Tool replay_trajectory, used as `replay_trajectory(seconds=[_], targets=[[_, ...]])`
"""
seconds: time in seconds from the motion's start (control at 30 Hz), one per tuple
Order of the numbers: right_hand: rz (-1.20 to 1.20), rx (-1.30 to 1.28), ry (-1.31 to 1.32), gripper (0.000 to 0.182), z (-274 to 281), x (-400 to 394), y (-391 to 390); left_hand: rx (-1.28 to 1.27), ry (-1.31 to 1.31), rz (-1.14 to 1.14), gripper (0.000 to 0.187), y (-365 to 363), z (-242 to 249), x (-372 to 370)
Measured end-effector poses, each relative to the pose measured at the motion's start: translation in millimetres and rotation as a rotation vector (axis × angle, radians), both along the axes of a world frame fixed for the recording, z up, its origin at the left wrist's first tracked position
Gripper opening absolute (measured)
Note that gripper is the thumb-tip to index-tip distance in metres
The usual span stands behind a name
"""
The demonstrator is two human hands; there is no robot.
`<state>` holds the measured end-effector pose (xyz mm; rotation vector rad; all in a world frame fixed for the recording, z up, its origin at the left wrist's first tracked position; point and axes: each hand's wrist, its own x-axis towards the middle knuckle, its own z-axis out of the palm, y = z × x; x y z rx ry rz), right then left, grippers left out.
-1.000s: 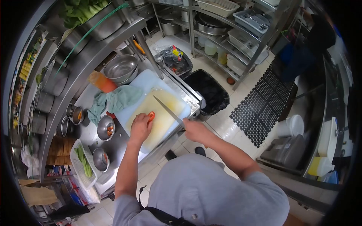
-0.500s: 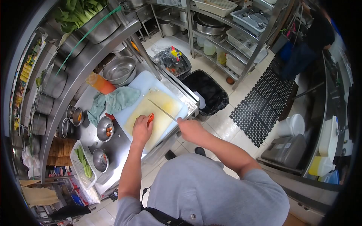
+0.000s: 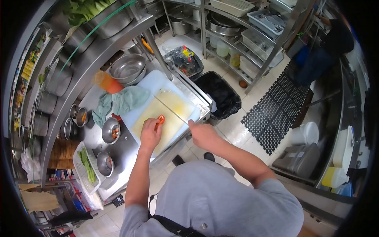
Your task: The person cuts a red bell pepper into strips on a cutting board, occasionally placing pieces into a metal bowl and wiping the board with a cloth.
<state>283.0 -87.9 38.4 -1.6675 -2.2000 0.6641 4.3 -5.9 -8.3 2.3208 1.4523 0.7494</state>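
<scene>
Knife (image 3: 171, 109) handle is mostly hiding inside the right hand (image 3: 203, 135), whose fingers are wrapping around it; blade is showing nearly edge-on, so whether it is touching the board is hard to tell. Left hand (image 3: 151, 135) is pinching a red vegetable piece (image 3: 160, 119) on the yellowish cutting board (image 3: 167, 136), fingers covering its near end; exact kind unclear. Blade is running diagonally, tip pointing forward-left; the piece's long axis is pointing forward, leaning slightly right. Green cloth (image 3: 130, 99) is overlapping the blue-white board (image 3: 152, 81) beneath. Metal bowl (image 3: 107, 136) with red bits is sitting left of the left hand.
</scene>
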Motion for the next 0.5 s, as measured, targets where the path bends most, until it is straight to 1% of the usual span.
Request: replay_trajectory(seconds=[0.07, 0.1, 0.17, 0.23, 0.3, 0.37, 0.4, 0.47, 0.5], targets=[[-0.062, -0.029, 0.013, 0.034, 20, -4, 0, 0.025, -0.016, -0.011, 0.021, 2, -2, 2], [-0.044, -0.050, 0.010, 0.034, 12, -3, 2, 0.005, -0.017, 0.008, 0.021, 3, -4, 1], [-0.016, -0.063, -0.026, 0.034, -12, 3, 3, 0.054, -0.040, 0.001, 0.019, 5, -13, 0], [0.004, -0.112, -0.043, 0.034, -13, 2, -5, 0.099, -0.070, -0.025, 0.017, 4, -8, 2], [0.006, -0.097, -0.066, 0.033, 0, 1, -6, 0.066, -0.090, 0.011, 0.017, 4, -2, 5], [0.027, -0.158, -0.093, 0.033, 17, -4, -13, 0.032, -0.109, 0.023, 0.017, 0, -2, 6], [0.028, -0.200, -0.116, 0.034, 25, -6, -13, 0.051, -0.118, 0.021, 0.017, 1, -3, 7], [0.044, -0.200, -0.140, 0.035, 36, -9, -18, 0.065, -0.136, 0.022, 0.017, 1, -3, 7], [0.053, -0.192, -0.155, 0.037, 40, -10, -20, 0.070, -0.101, 0.012, 0.017, 3, -3, 7]])
